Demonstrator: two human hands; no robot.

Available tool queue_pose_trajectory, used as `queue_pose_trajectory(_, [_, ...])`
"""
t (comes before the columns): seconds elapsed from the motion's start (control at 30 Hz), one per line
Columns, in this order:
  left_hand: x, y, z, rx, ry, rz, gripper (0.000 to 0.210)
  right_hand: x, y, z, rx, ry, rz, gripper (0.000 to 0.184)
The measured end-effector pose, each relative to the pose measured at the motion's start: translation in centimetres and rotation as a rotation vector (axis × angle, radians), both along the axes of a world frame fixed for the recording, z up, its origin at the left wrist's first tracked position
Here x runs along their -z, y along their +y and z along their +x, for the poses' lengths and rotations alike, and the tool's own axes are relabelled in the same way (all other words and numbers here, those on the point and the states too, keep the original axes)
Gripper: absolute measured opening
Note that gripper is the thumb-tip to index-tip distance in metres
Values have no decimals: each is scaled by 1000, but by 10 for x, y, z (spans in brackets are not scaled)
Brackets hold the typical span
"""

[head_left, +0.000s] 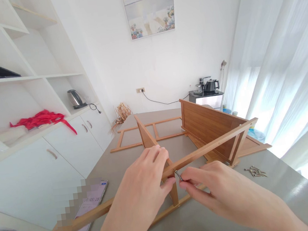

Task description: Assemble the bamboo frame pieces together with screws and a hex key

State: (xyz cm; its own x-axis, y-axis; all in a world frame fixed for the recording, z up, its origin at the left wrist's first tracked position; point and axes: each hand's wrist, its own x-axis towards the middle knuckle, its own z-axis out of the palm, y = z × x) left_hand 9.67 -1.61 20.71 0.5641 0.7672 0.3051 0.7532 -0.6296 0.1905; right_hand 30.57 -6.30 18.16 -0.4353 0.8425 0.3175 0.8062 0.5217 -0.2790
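A partly joined wooden frame (210, 143) lies across the table. My left hand (139, 184) is closed around the narrow wooden board (148, 134), close to where it meets the long side rail. Between thumb and forefinger, my right hand (211, 183) pinches a metal screw (177, 173). The screw's far end is at the rail, by the joint with the board; how deep it sits I cannot tell. A small pile of loose screws (256, 171) lies on the table to the right of my right hand.
On the grey table (264, 206), a larger wooden panel (207, 124) stands at the right and a ladder-like frame (129, 146) lies behind. A phone (93, 207) lies at the left, under the rail. Beyond are white cabinets (65, 147) and a stand with kettles (206, 96).
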Motion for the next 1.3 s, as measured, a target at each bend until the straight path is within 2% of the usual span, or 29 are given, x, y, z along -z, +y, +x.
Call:
queue_pose_trajectory(0.1, [1, 1, 1, -4, -2, -4, 30, 0, -2, -4, 28, 83, -59, 24])
queue_pose_trajectory(0.23, [2, 2, 1, -2, -11, -6, 30, 0, -2, -13, 50, 333, -186, 25])
queue_pose_trajectory(0.33, [2, 2, 1, 1, -16, -7, 31, 0, -3, -19, 52, 430, -276, 25])
queue_pose_trajectory(0.9, [-1, -1, -1, 11, -11, -14, 30, 6, -5, -22, 178, 252, -279, 29])
queue_pose_trajectory(1.13, [1, -1, -1, 5, -8, -19, 33, 11, -5, -20, 133, 198, -203, 31])
queue_pose_trajectory(1.3, [1, -2, 0, 5, 2, -15, 33, 8, -6, -15, 110, 179, -190, 32])
